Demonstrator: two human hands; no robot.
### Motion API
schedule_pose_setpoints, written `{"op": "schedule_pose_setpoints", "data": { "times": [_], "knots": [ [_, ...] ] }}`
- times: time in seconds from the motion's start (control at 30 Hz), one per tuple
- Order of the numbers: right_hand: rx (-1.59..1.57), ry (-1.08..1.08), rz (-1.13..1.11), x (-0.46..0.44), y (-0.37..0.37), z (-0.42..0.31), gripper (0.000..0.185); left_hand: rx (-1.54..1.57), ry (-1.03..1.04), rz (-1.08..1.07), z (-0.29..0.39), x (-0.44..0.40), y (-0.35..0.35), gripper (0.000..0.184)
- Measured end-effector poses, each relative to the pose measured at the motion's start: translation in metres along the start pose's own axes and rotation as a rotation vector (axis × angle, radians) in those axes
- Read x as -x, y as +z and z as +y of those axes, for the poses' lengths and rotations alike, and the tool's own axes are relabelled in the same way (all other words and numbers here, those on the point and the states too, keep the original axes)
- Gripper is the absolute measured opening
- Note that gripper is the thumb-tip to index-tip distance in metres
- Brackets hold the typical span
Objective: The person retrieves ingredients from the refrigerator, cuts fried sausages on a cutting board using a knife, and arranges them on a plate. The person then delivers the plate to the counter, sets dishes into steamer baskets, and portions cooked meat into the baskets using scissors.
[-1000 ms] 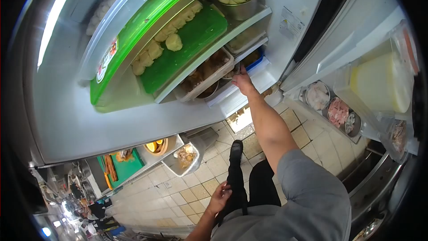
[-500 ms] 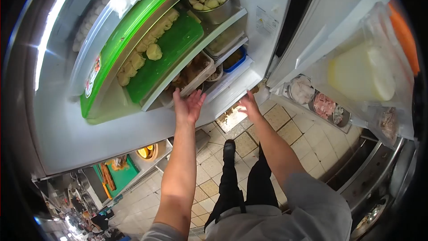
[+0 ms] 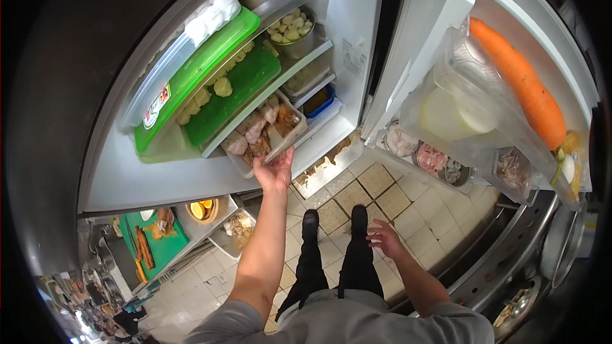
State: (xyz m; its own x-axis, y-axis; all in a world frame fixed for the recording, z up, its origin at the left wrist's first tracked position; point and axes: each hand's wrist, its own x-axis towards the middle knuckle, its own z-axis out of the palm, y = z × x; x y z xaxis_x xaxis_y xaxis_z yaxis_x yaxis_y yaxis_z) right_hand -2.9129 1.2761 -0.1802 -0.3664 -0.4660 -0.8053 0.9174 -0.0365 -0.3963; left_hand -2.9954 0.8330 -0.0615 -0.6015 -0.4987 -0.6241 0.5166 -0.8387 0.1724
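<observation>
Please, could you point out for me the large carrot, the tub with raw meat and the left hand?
Large carrot (image 3: 519,83): head view, middle of its orange side.
Tub with raw meat (image 3: 294,136): head view, its front wall.
Left hand (image 3: 274,175): head view, on the palm.

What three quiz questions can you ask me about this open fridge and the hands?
1. True or false: the left hand is nearer the meat tub than the right hand.

2. What big orange thing is in the fridge door?
a) a pumpkin
b) a carrot
c) a fish

3. Fill the gap: the pale lumps lie on a board coloured ____.

Key: 1 true; 2 b; 3 green.
</observation>
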Motion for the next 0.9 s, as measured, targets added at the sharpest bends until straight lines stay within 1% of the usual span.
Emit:
{"op": "schedule_pose_setpoints", "data": {
  "times": [0.03, 0.1, 0.13, 0.17, 0.23, 0.3, 0.37, 0.43, 0.53, 0.57, 0.6, 0.63, 0.67, 0.7, 0.77, 0.8, 0.83, 0.87, 0.9],
  "knots": [
    [0.007, 0.008, 0.000, 0.000, 0.001, -0.009, 0.060, 0.006, 0.006, 0.007, -0.004, 0.012, -0.010, 0.061],
    [0.095, -0.107, 0.041, -0.012, 0.020, -0.044, 0.050, 0.030, -0.007, 0.041, -0.011, 0.034, -0.031, 0.059],
    [0.159, -0.183, 0.022, -0.013, 0.036, -0.066, 0.047, 0.005, 0.009, 0.000, -0.017, 0.057, -0.031, 0.053],
    [0.225, -0.264, 0.001, -0.013, 0.058, -0.092, 0.044, 0.014, 0.020, -0.005, -0.022, 0.071, -0.036, 0.053],
    [0.378, -0.564, -0.179, -0.019, 0.101, -0.136, 0.044, 0.065, 0.022, 0.053, -0.030, 0.094, -0.052, 0.050],
    [0.422, -0.828, -0.225, -0.015, 0.167, -0.177, 0.042, 0.057, 0.039, 0.042, -0.038, 0.111, -0.063, 0.051],
    [0.624, -1.072, -0.174, 0.012, 0.246, -0.216, 0.027, 0.052, 0.053, 0.031, -0.042, 0.125, -0.074, 0.052],
    [0.813, -1.195, -0.245, 0.007, 0.301, -0.241, 0.027, 0.015, 0.030, 0.022, -0.045, 0.130, -0.081, 0.058],
    [1.120, -1.222, -0.288, -0.039, 0.374, -0.246, 0.033, 0.050, 0.027, 0.012, -0.048, 0.122, -0.097, 0.061],
    [1.234, -1.220, -0.309, -0.059, 0.396, -0.236, 0.035, 0.061, 0.028, 0.007, -0.050, 0.119, -0.102, 0.063],
    [1.234, -1.222, -0.319, -0.076, 0.418, -0.216, 0.035, 0.033, 0.056, 0.007, -0.053, 0.117, -0.103, 0.064],
    [1.365, -1.300, -0.176, -0.093, 0.440, -0.197, 0.034, 0.033, 0.064, 0.003, -0.054, 0.116, -0.106, 0.064],
    [1.487, -1.375, -0.023, -0.104, 0.454, -0.187, 0.034, 0.024, 0.007, -0.013, -0.053, 0.115, -0.111, 0.055],
    [1.479, -1.386, -0.029, -0.104, 0.464, -0.190, 0.034, 0.014, -0.051, -0.029, -0.051, 0.114, -0.113, 0.047],
    [1.827, -1.148, -0.085, -0.109, 0.481, -0.196, 0.031, 0.031, -0.076, -0.039, -0.048, 0.112, -0.114, 0.047],
    [1.905, -1.123, -0.118, -0.119, 0.489, -0.199, 0.028, 0.051, -0.100, -0.055, -0.047, 0.112, -0.114, 0.045],
    [1.906, -1.115, -0.117, -0.123, 0.488, -0.195, 0.028, 0.072, -0.131, -0.061, -0.047, 0.116, -0.116, 0.044],
    [1.808, -1.174, -0.092, -0.124, 0.484, -0.190, 0.025, 0.078, -0.137, -0.052, -0.049, 0.123, -0.119, 0.044],
    [1.707, -1.248, -0.067, -0.126, 0.485, -0.191, 0.023, 0.058, -0.111, -0.010, -0.049, 0.121, -0.117, 0.050]
  ]
}}
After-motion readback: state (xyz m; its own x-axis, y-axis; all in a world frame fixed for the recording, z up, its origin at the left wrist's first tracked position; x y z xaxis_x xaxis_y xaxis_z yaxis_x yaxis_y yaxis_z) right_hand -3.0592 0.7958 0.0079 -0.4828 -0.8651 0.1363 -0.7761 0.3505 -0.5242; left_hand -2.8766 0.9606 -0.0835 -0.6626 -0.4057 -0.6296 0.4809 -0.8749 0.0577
